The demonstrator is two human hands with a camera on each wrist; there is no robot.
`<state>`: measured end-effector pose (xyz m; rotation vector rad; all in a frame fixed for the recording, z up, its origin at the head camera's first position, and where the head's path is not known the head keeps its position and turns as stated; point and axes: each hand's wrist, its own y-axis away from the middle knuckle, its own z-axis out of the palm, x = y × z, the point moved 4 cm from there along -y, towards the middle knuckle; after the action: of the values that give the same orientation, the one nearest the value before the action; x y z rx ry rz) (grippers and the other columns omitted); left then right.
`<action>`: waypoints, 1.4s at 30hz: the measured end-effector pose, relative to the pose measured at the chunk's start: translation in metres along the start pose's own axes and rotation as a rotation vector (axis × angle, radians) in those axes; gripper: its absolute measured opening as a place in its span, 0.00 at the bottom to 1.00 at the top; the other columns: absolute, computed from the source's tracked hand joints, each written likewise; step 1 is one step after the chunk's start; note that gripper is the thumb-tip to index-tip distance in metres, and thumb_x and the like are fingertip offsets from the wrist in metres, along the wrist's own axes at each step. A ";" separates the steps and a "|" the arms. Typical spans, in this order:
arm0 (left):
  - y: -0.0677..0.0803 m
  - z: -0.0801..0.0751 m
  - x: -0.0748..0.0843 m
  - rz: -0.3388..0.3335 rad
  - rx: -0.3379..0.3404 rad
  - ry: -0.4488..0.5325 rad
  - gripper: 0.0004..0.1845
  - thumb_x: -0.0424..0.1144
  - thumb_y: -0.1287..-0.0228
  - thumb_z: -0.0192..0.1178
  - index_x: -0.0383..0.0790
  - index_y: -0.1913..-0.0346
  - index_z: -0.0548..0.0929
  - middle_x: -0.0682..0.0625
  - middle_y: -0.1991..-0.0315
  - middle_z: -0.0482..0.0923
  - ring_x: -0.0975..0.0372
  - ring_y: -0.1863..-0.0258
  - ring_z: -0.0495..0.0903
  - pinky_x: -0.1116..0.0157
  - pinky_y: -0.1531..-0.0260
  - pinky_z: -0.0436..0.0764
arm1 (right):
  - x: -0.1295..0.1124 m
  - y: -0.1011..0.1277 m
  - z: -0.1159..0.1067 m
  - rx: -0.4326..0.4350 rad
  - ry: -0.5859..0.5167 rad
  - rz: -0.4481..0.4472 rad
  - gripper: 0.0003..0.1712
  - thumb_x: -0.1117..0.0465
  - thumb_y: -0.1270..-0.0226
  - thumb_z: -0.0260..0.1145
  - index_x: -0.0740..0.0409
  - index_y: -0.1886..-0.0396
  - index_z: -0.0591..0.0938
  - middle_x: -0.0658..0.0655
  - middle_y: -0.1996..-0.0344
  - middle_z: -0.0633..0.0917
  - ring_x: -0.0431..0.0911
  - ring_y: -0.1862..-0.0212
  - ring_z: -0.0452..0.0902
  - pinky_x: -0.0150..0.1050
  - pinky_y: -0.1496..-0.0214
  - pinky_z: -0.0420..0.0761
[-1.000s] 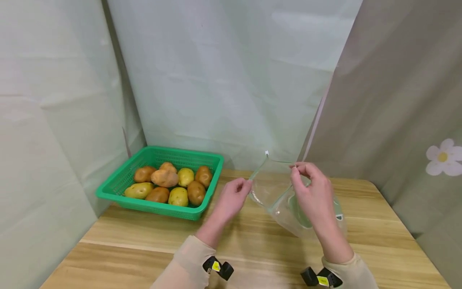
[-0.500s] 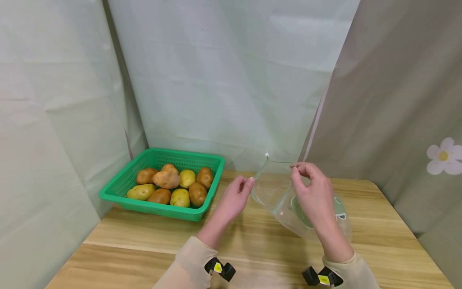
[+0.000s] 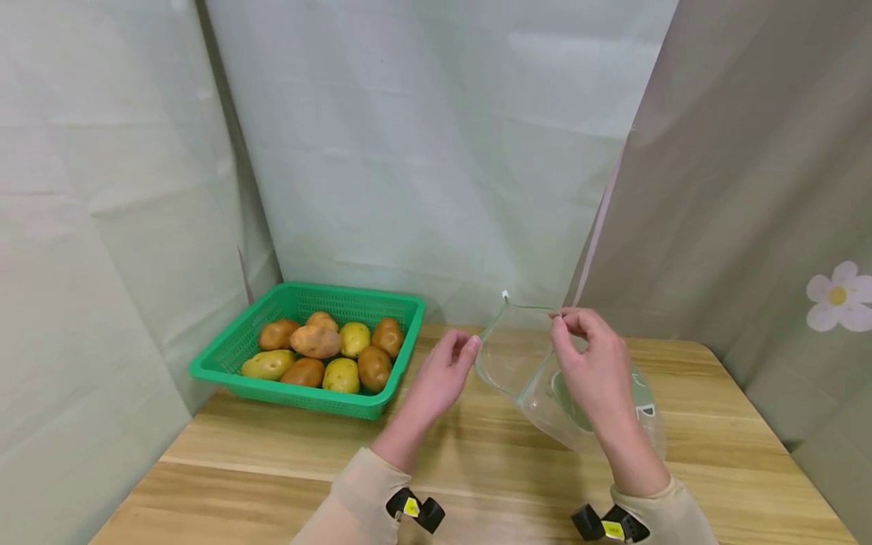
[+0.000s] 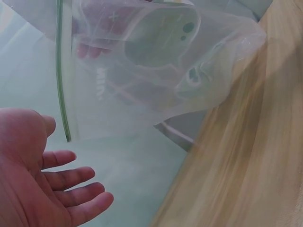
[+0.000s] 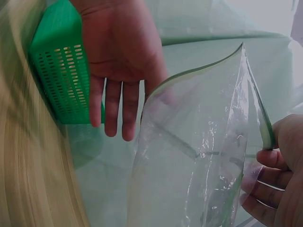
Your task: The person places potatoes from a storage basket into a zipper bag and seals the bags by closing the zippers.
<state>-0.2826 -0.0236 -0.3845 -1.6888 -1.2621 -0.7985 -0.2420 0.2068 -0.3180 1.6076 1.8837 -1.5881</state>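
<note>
Pinched at the rim by the right hand [image 3: 591, 371]: clear bag [image 3: 545, 378], mouth facing left toward the left hand [image 3: 443, 375], long axis slanting down to the table [image 3: 272, 454]. Left fingers straight, beside the rim. Little changed from before.

Left wrist: open palm [image 4: 28, 184] below the green seal strip.

Right wrist: fingers [image 5: 265, 182] curled round the rim; basket [image 5: 61, 80] behind.
</note>
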 end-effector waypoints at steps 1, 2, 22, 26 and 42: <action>0.000 -0.001 0.001 0.004 0.001 0.003 0.24 0.57 0.11 0.53 0.40 0.35 0.82 0.43 0.39 0.85 0.49 0.34 0.82 0.45 0.31 0.79 | 0.000 0.000 0.000 -0.002 -0.004 0.000 0.12 0.60 0.17 0.64 0.59 0.65 0.85 0.59 0.43 0.91 0.58 0.43 0.88 0.58 0.37 0.83; 0.000 -0.002 0.002 0.008 0.005 0.003 0.24 0.57 0.11 0.53 0.40 0.35 0.82 0.43 0.38 0.85 0.48 0.33 0.82 0.45 0.31 0.79 | 0.000 0.000 0.000 -0.003 -0.005 0.002 0.12 0.61 0.17 0.64 0.59 0.65 0.85 0.59 0.43 0.91 0.58 0.43 0.87 0.58 0.37 0.83; 0.005 -0.039 0.007 0.085 0.049 -0.097 0.24 0.50 0.12 0.59 0.40 0.26 0.78 0.40 0.28 0.80 0.44 0.31 0.81 0.44 0.35 0.83 | 0.000 -0.004 0.003 -0.020 0.005 0.005 0.11 0.58 0.16 0.65 0.56 0.63 0.85 0.57 0.42 0.90 0.56 0.42 0.87 0.58 0.38 0.84; 0.007 -0.047 0.006 0.097 0.055 -0.143 0.26 0.52 0.13 0.59 0.41 0.24 0.77 0.41 0.27 0.79 0.45 0.32 0.82 0.43 0.35 0.83 | 0.001 -0.003 0.004 -0.041 0.002 0.018 0.11 0.59 0.16 0.65 0.57 0.63 0.85 0.58 0.42 0.90 0.57 0.42 0.86 0.59 0.37 0.84; 0.011 -0.076 0.000 0.156 0.080 -0.300 0.29 0.53 0.13 0.59 0.41 0.20 0.74 0.42 0.21 0.73 0.46 0.22 0.71 0.42 0.25 0.72 | 0.003 0.001 0.003 -0.049 0.011 0.044 0.11 0.57 0.16 0.65 0.57 0.62 0.85 0.59 0.42 0.89 0.58 0.41 0.86 0.61 0.37 0.84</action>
<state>-0.2721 -0.0940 -0.3548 -1.8636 -1.3225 -0.4067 -0.2438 0.2057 -0.3216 1.6296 1.8639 -1.5072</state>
